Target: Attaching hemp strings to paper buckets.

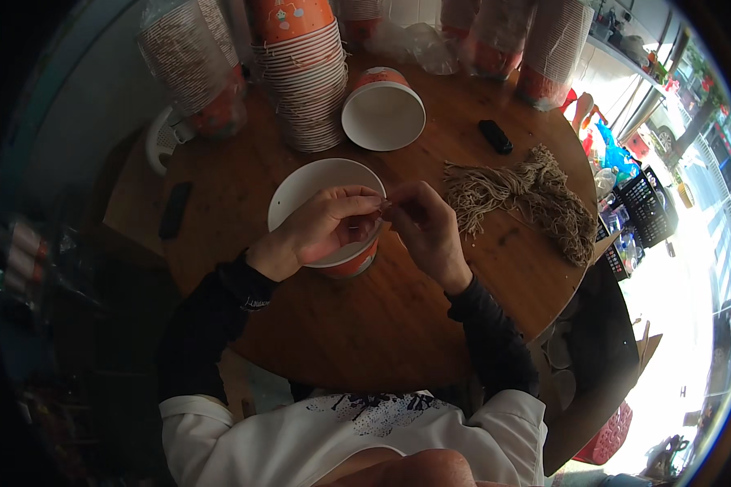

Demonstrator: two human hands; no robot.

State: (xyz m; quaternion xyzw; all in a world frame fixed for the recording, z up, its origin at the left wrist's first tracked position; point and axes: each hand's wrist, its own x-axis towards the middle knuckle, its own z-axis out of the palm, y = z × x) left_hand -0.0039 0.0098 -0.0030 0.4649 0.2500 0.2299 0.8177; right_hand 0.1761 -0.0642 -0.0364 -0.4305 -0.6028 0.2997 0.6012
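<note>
My left hand (321, 223) is over a paper bucket (309, 180), white inside and orange outside, which stands on the table in front of me. Beside it, just past the bucket's right rim, is my right hand (426, 231). The fingertips of both hands are pinched together and meet at one spot. Whatever small thing lies between them is too small to make out. To the right of my right hand lies a loose bundle of beige cords (503, 191).
A second paper bucket (386, 118) lies tipped toward me behind the first. Tall stacks of nested buckets (309, 89) line the far edge, some wrapped in plastic. A small black object (495, 136) rests near the cords. Another dark flat object (175, 209) sits at the round table's (357, 341) left.
</note>
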